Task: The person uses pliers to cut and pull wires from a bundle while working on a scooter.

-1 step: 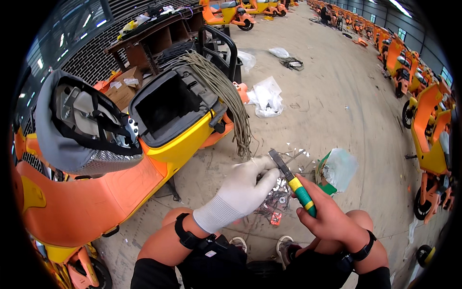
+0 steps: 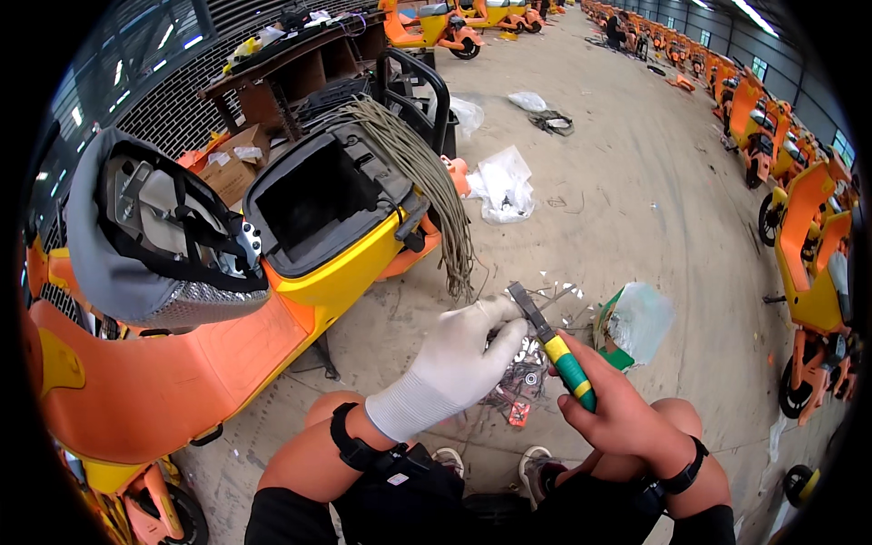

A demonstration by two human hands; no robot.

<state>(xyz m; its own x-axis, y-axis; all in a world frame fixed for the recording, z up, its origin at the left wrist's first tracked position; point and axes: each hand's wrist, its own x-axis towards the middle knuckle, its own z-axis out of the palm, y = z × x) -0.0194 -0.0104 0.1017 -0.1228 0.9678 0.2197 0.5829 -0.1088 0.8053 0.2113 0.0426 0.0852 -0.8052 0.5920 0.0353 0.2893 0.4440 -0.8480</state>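
Barely shifted, a bare right hand (image 2: 613,409) grips a green-and-yellow-handled metal tool (image 2: 569,366) beside the curled, white-gloved left hand (image 2: 465,352), contents unclear; work apparently unadvanced.

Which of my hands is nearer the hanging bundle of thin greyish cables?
Left. The gloved left hand appears just below the bundle; the bare right hand sits farther right.

We count one gloved hand (image 2: 465,352), one bare hand (image 2: 618,404) — two of ours altogether — two shoes (image 2: 536,465), two wrist straps (image 2: 350,440), one tool (image 2: 569,365), one tipped-up seat (image 2: 113,272), one cord bundle (image 2: 443,207), one green box (image 2: 618,358)
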